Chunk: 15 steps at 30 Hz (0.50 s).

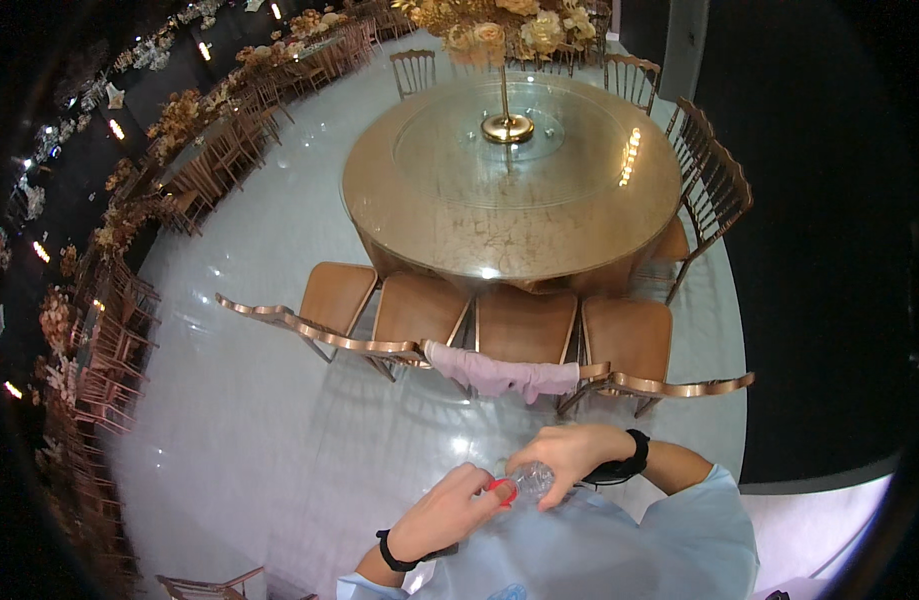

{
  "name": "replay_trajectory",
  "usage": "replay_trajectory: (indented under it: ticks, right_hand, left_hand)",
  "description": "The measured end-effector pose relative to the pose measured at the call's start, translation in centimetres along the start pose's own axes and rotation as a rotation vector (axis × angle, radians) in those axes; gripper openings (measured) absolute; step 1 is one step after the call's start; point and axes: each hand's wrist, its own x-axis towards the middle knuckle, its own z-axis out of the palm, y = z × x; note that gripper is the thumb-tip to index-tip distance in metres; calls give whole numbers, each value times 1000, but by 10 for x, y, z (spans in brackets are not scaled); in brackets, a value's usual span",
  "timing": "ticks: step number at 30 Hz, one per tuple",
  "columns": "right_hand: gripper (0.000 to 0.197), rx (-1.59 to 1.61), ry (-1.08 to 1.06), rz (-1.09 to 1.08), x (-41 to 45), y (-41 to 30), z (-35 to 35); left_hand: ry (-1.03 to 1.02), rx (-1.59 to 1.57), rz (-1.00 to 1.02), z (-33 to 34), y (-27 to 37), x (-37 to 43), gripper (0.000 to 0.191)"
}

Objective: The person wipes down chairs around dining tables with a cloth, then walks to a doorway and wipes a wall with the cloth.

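Low in the view, close to my torso, my right hand (pixel 572 456) grips a transparent plastic bottle (pixel 533 480). The bottle lies tilted sideways, and its far side is partly covered by my fingers. My left hand (pixel 446 508) pinches a red piece (pixel 504 491) at the bottle's left end. Whether this is a plain cap or a spray head is too small to tell. Black bands circle both wrists. Beyond my hands, a pink cloth (pixel 497 371) hangs over the back of a chair (pixel 527 322).
A round table (pixel 429 232) with a glass turntable (pixel 459 176) stands ahead, carrying a gold-based flower centrepiece (pixel 507 127). Several chairs (pixel 422 307) ring it. Glossy pale floor (pixel 242 420) spreads leftward to rows of flower-decked tables. A black surface (pixel 819 262) borders the right.
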Motion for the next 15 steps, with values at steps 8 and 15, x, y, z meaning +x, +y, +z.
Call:
replay_trajectory:
  ticks: [8, 15]
  right_hand:
    - [59, -139, 195, 116, 4, 15, 8]
    - [63, -130, 115, 82, -13, 20, -8]
  left_hand:
    - [113, -105, -290, 17, -22, 11, 28]
    - [198, -81, -57, 41, -28, 23, 24]
